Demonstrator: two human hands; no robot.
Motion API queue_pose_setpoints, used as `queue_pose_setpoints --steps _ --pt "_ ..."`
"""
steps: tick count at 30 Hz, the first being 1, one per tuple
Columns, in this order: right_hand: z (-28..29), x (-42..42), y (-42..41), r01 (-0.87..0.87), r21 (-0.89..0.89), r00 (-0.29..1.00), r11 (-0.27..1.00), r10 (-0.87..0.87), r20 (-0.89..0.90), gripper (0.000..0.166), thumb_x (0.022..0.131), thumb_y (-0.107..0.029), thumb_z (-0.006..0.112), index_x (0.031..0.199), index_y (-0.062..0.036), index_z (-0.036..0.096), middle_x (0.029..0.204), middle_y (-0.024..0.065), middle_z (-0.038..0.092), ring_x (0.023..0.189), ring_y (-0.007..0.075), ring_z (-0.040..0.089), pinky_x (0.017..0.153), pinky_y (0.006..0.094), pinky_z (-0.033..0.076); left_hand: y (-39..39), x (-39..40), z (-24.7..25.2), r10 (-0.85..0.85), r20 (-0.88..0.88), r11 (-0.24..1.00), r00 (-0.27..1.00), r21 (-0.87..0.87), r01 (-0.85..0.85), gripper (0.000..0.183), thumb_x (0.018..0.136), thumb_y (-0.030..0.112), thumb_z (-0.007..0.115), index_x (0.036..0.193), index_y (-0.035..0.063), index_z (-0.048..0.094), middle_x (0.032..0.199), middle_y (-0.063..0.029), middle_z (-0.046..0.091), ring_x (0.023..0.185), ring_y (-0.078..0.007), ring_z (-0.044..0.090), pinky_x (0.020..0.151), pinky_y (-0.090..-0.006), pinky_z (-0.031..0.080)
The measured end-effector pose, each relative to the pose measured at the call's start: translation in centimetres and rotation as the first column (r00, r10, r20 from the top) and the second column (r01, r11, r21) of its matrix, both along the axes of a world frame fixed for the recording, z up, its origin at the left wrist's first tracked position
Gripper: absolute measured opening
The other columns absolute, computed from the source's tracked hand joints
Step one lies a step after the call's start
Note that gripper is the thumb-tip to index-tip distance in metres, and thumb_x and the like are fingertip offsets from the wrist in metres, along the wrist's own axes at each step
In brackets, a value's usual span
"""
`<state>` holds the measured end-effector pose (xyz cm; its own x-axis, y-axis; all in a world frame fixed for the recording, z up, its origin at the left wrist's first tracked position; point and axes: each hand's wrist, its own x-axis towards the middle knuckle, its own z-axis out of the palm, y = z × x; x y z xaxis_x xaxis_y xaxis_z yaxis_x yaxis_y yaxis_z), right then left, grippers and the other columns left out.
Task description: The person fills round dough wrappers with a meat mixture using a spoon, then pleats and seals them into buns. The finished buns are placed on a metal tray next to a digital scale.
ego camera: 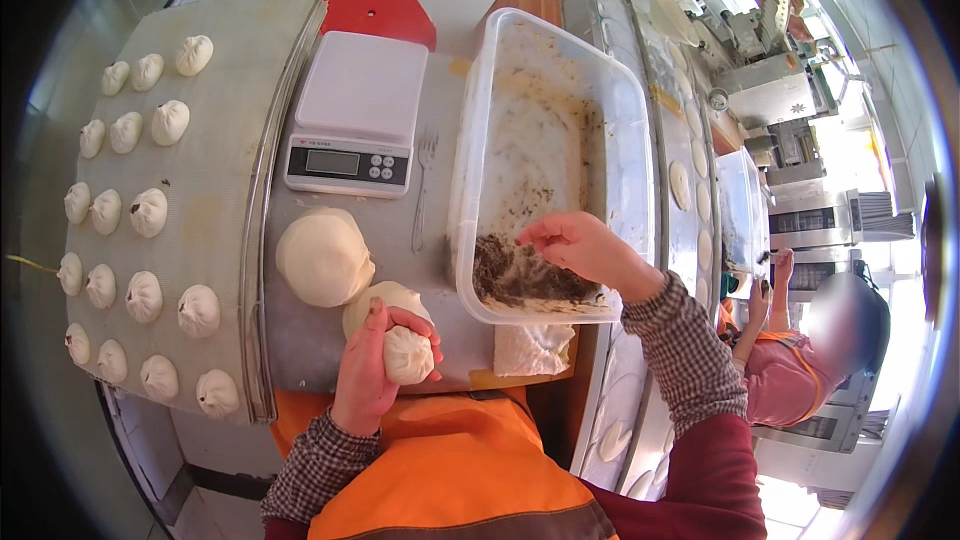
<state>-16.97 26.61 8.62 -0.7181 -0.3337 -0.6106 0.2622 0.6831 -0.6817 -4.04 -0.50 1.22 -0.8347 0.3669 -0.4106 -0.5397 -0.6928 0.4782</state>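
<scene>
My left hand (375, 360) holds a pleated, filled bun (408, 355) in its curled fingers, close to my orange apron. Behind that hand are two stacks of round dough wrappers, the farther one (322, 256) fully in view, the nearer one (390, 300) partly covered by my fingers. My right hand (570, 244) is over the near end of a clear plastic tub (555, 127), its fingers bent above dark crumbly filling (510, 277); no object shows between them. Rows of pleated buns (149, 213) sit on a mesh-covered tray (217, 187) at the left.
A white digital scale (360, 105) stands behind the wrappers, a red plastic piece (382, 11) beyond it. A fork (424, 187) lies beside the tub, a folded white cloth (532, 349) at its near edge. A co-worker (795, 367) works at another tub (739, 202) on the right.
</scene>
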Motion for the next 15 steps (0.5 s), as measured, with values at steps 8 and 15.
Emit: queue_pose_setpoints --steps 8,15 --pt "6.3 8.7 -7.4 -0.34 -0.263 0.839 0.903 0.165 -0.518 0.031 0.08 -0.002 0.065 0.11 -0.0032 0.065 0.087 0.0066 0.059 0.077 0.0188 0.057 0.067 0.0289 0.048 0.2 0.6 3.6 -0.024 -0.159 0.999 0.987 -0.033 0.019 0.061 0.101 0.05 0.029 0.085 0.0002 0.06 0.076 -0.0108 0.06 0.067 -0.0186 0.062 0.054 -0.0301 0.055" --pt "5.4 12.9 -9.9 -0.483 0.064 0.394 0.873 0.283 -0.875 0.036 0.068 -0.012 0.076 0.103 -0.0077 0.068 0.087 0.0034 0.06 0.075 0.0222 0.059 0.065 0.0327 0.049 -0.4 3.1 5.6 0.023 -0.225 0.989 0.974 -0.138 -0.055 0.061 0.101 0.05 0.032 0.087 -0.0014 0.062 0.079 -0.0076 0.061 0.069 -0.0143 0.061 0.062 -0.0269 0.052"
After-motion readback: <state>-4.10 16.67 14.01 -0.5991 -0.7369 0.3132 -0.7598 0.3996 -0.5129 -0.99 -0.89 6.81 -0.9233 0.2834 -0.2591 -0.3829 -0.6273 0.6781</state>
